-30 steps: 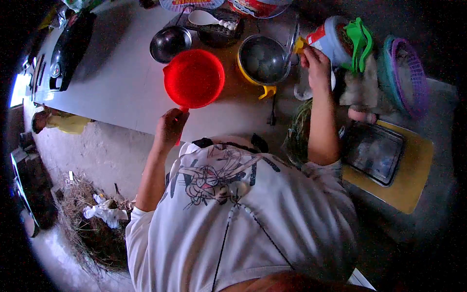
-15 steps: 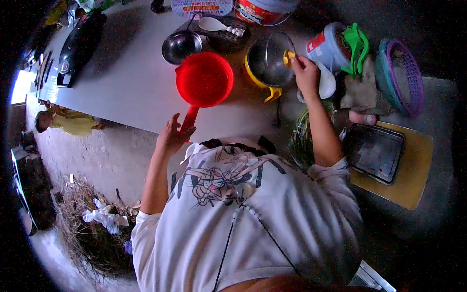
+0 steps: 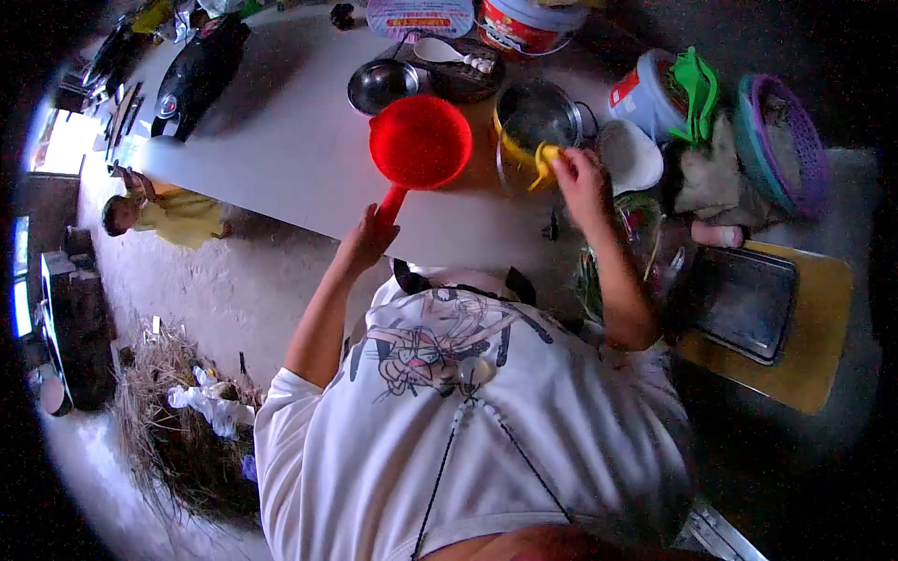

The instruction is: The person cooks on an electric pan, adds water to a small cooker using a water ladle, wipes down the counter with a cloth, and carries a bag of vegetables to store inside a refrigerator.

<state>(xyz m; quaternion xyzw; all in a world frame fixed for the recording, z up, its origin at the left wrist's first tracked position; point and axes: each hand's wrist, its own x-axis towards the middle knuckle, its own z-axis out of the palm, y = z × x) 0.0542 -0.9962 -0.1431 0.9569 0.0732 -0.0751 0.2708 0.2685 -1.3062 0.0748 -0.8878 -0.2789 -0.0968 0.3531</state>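
Note:
My left hand (image 3: pixel 368 240) holds the handle of a red scoop (image 3: pixel 420 142), whose round bowl is over the pale table. On the right, my right hand (image 3: pixel 584 187) has its fingers closed on a yellow handle (image 3: pixel 545 166) at the near edge of a metal pot (image 3: pixel 538 114). Whether this handle belongs to the pot or to a lid cannot be made out. A dark metal pan (image 3: pixel 383 86) sits behind the scoop, and a white bowl (image 3: pixel 631 157) is right of the pot.
A white spoon (image 3: pixel 438 50) lies near a printed bucket (image 3: pixel 529 26). Further right are a bucket (image 3: pixel 645 96) with green tongs (image 3: pixel 694 93), nested baskets (image 3: pixel 790 140) and a black tray (image 3: pixel 748 297). A person in yellow (image 3: pixel 178 217) is beyond the table's left edge.
My right hand has come nearer and lower, from above the pot's right side to its near edge. My left fingers have closed round the scoop's handle. The view has shifted a little.

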